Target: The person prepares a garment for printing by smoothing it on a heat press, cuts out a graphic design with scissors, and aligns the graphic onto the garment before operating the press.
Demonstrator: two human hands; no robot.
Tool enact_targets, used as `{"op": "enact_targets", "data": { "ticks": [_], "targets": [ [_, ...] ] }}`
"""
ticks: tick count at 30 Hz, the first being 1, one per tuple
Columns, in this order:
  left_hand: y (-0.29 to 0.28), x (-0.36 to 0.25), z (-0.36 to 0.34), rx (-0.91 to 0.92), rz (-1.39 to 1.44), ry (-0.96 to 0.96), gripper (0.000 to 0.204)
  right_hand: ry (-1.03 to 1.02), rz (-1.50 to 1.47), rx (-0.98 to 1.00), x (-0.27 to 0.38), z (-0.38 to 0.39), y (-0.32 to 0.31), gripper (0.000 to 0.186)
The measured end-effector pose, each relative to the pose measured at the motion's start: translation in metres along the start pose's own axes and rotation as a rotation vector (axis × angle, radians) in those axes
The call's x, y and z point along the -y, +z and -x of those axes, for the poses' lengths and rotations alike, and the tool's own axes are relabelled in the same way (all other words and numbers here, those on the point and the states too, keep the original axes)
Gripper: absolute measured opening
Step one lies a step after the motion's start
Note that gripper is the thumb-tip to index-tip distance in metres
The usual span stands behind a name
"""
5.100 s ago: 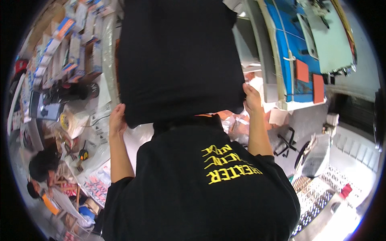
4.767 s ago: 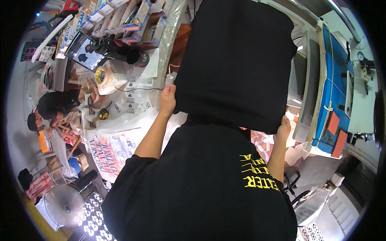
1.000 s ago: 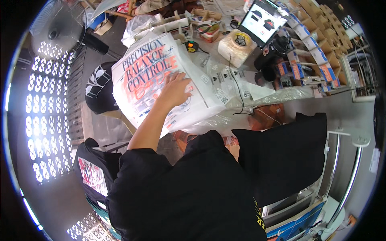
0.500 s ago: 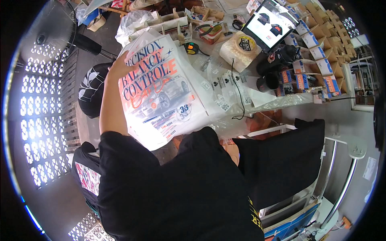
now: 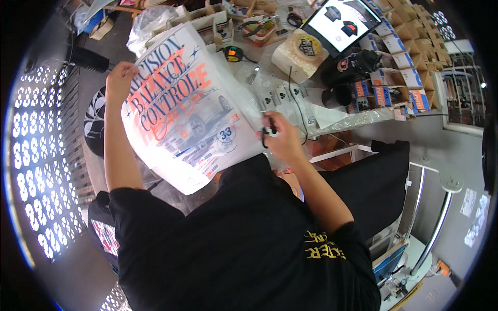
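Observation:
A large white print sheet (image 5: 155, 155) with blue and orange lettering and a grey car picture lies over the near left of the table, its lower edge hanging toward me. My left hand (image 5: 121, 79) is closed on its upper left edge. At the sheet's right edge, my right hand (image 5: 284, 139) is closed around black-handled scissors (image 5: 267, 133); their blades are hard to make out. Beneath and right of the sheet lies a clear film with small dark prints (image 5: 290, 103), crossed by a thin black cable.
Behind the sheet are a tape measure (image 5: 233, 53), pliers (image 5: 255, 26) and a wide tape roll (image 5: 306, 49). A tablet (image 5: 344, 28), a black bottle (image 5: 350, 67), a dark cup (image 5: 336, 97) and cardboard boxes (image 5: 410, 62) stand at right. Black cloth (image 5: 363, 181) hangs nearby.
My right hand has come into view with the scissors at the sheet's right edge. The left hand and the sheet appear farther left as the view shifts.

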State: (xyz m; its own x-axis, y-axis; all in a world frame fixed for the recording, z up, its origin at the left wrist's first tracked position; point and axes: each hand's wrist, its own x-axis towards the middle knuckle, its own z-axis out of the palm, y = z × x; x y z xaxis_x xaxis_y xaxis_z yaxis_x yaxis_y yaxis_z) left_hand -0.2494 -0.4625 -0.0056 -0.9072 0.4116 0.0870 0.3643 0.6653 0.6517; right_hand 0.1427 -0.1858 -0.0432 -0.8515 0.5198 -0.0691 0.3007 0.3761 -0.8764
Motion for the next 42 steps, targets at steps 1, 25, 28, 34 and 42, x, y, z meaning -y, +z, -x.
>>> {"op": "enact_targets", "data": {
  "ticks": [1, 25, 28, 34, 42],
  "targets": [
    [-0.001, 0.011, 0.001, -0.029, 0.024, 0.051, 0.019, 0.052, -0.054, 0.046, -0.003, -0.004, 0.011, 0.051],
    [0.069, -0.084, 0.095, 0.214, 0.044, 0.314, 0.066, 0.600, -0.736, 0.068, -0.002, -0.007, 0.037, 0.046],
    [0.091, -0.158, 0.171, 0.327, -0.413, 0.575, 0.082, 0.594, -0.904, 0.113, 0.016, -0.008, 0.032, 0.045],
    [0.125, -0.130, 0.195, 0.285, -0.187, 0.580, 0.081, 0.519, -1.055, 0.118, 0.036, -0.013, 0.032, 0.043],
    [0.127, -0.115, 0.199, 0.115, -0.017, 0.324, 0.028, 0.413, -0.916, 0.059, 0.046, -0.023, 0.027, 0.046]
  ]
}}
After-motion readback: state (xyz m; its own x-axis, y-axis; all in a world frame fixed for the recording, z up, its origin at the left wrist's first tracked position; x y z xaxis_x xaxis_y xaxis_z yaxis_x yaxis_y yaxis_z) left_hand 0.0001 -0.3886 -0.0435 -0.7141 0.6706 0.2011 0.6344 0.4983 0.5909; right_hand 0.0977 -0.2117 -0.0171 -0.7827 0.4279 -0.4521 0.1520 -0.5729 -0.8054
